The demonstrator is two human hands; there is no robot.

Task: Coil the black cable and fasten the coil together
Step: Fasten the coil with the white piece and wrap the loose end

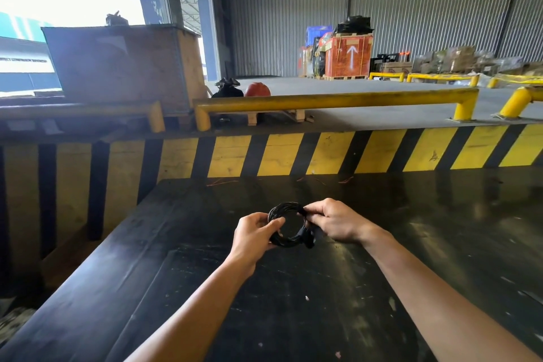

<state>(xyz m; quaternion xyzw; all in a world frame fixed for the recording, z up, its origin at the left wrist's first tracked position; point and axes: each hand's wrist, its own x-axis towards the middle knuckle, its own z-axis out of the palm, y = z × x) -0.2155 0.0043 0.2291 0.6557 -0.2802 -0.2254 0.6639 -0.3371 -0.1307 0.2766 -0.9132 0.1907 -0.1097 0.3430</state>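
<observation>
Black cable (282,210) coil between left hand (255,233) and right hand (332,222)

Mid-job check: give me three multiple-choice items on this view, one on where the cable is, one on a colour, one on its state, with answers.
1. Where is the black cable?
A. Lying loose on the floor
B. Held between both hands above the black table
C. Hung over the yellow rail

2. What colours are the stripes on the barrier behind the table?
A. Red and white
B. Blue and grey
C. Yellow and black

3. What state is the cable in?
A. Wound into a round coil
B. Stretched out straight
C. Cut into pieces

Answers:
1 B: the left hand grips the coil's left side and the right hand pinches its right side, over the table.
2 C: slanted yellow and black bands run along the barrier.
3 A: the loops form a ring with an open middle; whether it is fastened cannot be told.
</observation>
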